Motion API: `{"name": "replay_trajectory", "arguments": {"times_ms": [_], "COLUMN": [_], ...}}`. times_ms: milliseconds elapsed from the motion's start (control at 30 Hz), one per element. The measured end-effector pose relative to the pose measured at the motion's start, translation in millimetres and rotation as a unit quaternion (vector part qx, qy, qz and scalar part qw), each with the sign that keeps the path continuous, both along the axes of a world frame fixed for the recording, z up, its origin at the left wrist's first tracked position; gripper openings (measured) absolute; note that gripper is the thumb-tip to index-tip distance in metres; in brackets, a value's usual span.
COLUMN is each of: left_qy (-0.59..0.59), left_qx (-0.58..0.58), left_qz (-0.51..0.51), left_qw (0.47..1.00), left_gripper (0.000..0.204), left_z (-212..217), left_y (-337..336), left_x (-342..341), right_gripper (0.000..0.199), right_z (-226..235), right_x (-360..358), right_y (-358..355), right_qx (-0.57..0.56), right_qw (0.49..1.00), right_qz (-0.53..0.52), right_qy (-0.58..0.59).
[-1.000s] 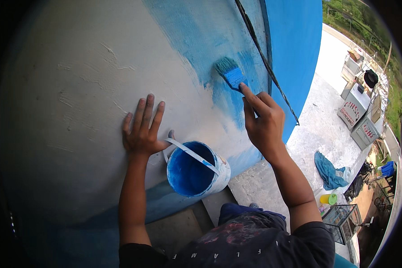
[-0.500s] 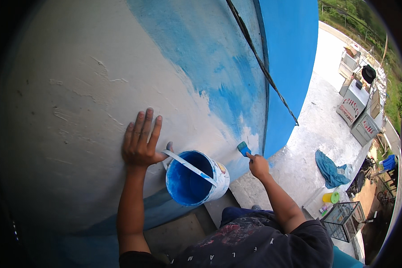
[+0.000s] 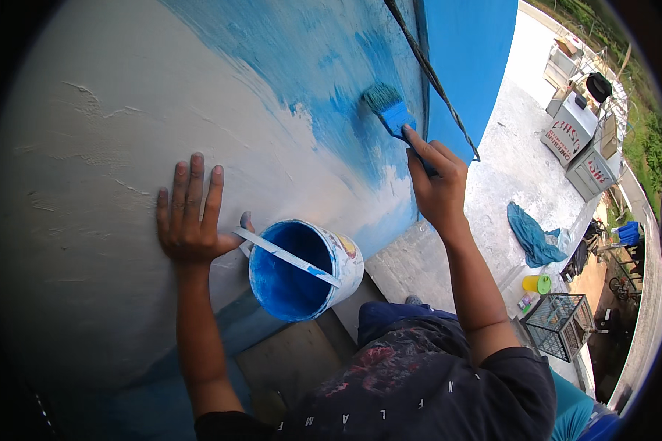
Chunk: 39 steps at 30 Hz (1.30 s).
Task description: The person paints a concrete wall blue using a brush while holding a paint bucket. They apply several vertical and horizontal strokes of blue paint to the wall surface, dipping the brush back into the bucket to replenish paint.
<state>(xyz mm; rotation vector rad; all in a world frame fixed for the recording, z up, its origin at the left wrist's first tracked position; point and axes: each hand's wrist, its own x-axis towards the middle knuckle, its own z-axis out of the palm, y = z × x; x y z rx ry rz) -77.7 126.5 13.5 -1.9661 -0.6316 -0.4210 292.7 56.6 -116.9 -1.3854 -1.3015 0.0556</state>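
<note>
The left hand (image 3: 190,220) is being pressed flat against the pale unpainted wall (image 3: 88,147), fingers spread wide and pointing upward, while the thumb is being hooked under the white handle (image 3: 287,257) of a paint bucket (image 3: 307,270). The bucket is being carried just beside that hand, tilted, its inside coated in blue paint. The right hand (image 3: 438,187) is being kept closed around the handle of a paintbrush (image 3: 387,110), with the forefinger laid along it. The blue bristles are being held against the wall above and to the left of the right hand, at the edge of the blue painted patch (image 3: 331,66). A dark cable (image 3: 434,81) is being run down the wall just beside the brush.
</note>
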Motion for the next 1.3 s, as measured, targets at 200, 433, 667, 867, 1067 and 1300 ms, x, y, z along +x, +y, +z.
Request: {"name": "replay_trajectory", "arguments": {"times_ms": [200,433,667,867,1067,1300], "left_qy": [0.001,0.004,0.017,0.023,0.044,-0.016], "left_qx": [0.003,0.005,-0.009,-0.01,-0.035,-0.125], "left_qz": [-0.027,-0.002,-0.02,-0.014,-0.05,-0.088], "left_qw": [1.0,1.0,1.0,1.0,0.997,0.988], "left_gripper": [0.076,0.071,0.072,0.067,0.067,0.057], "left_z": [0,6,8,5,1,-1], "left_y": [6,-1,6,0,10,4], "left_x": [2,1,2,-2,-1,4], "right_gripper": [0.058,0.049,0.041,0.039,0.039,0.039], "right_z": [-200,-303,-220,-113,-43,52], "right_x": [-25,-13,5,19,-2,-25], "right_y": [18,-3,19,-5,-22,-28], "right_qx": [-0.035,-0.317,-0.344,-0.124,-0.009,0.056], "right_qw": [0.998,0.945,0.937,0.988,0.988,0.986], "right_qz": [-0.033,-0.002,0.018,0.074,0.068,0.121], "right_qy": [-0.046,-0.084,-0.056,0.056,0.141,0.099]}}
